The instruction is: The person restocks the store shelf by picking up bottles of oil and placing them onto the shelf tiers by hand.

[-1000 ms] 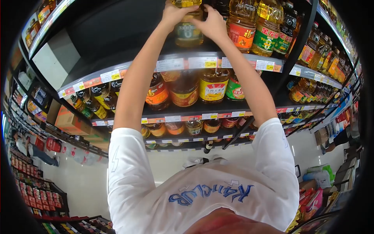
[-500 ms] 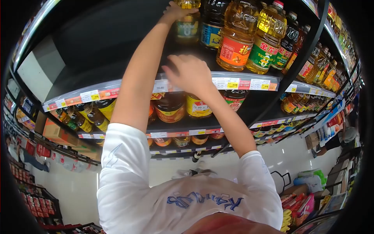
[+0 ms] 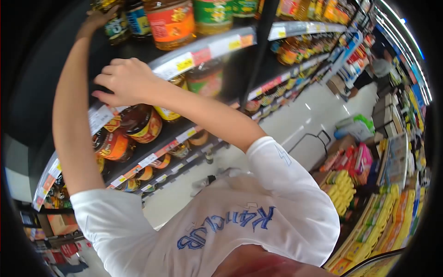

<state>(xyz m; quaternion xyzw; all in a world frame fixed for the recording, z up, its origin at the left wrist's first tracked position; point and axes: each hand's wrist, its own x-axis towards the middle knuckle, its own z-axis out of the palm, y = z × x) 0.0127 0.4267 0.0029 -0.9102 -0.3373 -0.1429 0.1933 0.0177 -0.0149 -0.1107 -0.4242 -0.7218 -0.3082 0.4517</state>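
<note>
At the upper left, my left hand (image 3: 98,21) is stretched over the upper shelf, its fingers wrapped round the upper part of a clear oil bottle (image 3: 116,30) with a dark label. That bottle stands upright beside a dark bottle with a blue label (image 3: 138,19). My right hand (image 3: 123,81) hovers by the front edge of the same shelf, near the price-tag strip (image 3: 203,54). Its fingers are loosely bent and somewhat apart, with nothing in them. Large oil bottles with a red label (image 3: 171,25) and a green label (image 3: 213,14) stand further right.
Below is a lower shelf of jars and bottles (image 3: 143,124). A black upright post (image 3: 258,55) divides the shelving. Across the aisle floor (image 3: 295,124) stand bagged goods (image 3: 353,159) and stacked yellow packs (image 3: 340,189). Another person (image 3: 369,71) is further down the aisle.
The view has swung to the right and tilted, so the shelves now slant and more aisle shows. My left hand stays on the oil bottle; my right hand remains near the shelf edge.
</note>
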